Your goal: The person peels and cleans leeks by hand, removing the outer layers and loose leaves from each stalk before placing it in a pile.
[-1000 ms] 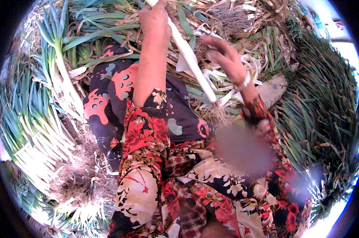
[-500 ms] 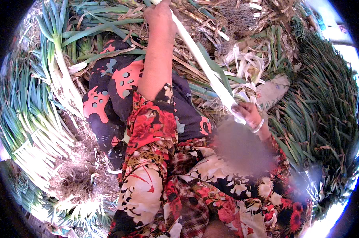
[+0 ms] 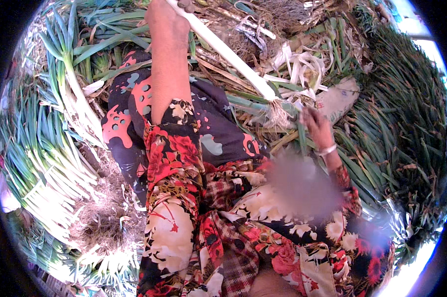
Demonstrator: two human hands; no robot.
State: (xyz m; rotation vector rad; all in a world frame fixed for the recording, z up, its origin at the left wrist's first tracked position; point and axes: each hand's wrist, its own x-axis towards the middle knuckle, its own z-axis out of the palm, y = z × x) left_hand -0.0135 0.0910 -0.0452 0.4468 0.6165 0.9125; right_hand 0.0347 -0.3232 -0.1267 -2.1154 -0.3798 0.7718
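A long green onion [image 3: 233, 57] with a bare white stalk slants down to the right across the upper middle. My left hand [image 3: 169, 17] is closed around its upper part at the top edge, which cuts off the rest of the onion. Pale stringy roots [image 3: 278, 113] hang from the onion's lower end. Just right of these roots is my right hand [image 3: 316, 129], apart from the stalk, its fingers loosely extended and slightly blurred. A green leaf strip [image 3: 301, 137] hangs below and left of its fingers; I cannot tell whether they touch.
Unpeeled green onions [image 3: 50, 173] are stacked at left, roots inward. A dense bank of green leaves [image 3: 396, 114] fills the right side. Peeled dry skins [image 3: 302, 67] and a pale printed sack [image 3: 339, 99] lie ahead. My dark patterned trouser leg [image 3: 134, 109] is beneath my left arm.
My right hand has come off the onion's root end, and the roots now show. My left hand has moved left, drawing the onion up and left. The stalk's side leaf is gone.
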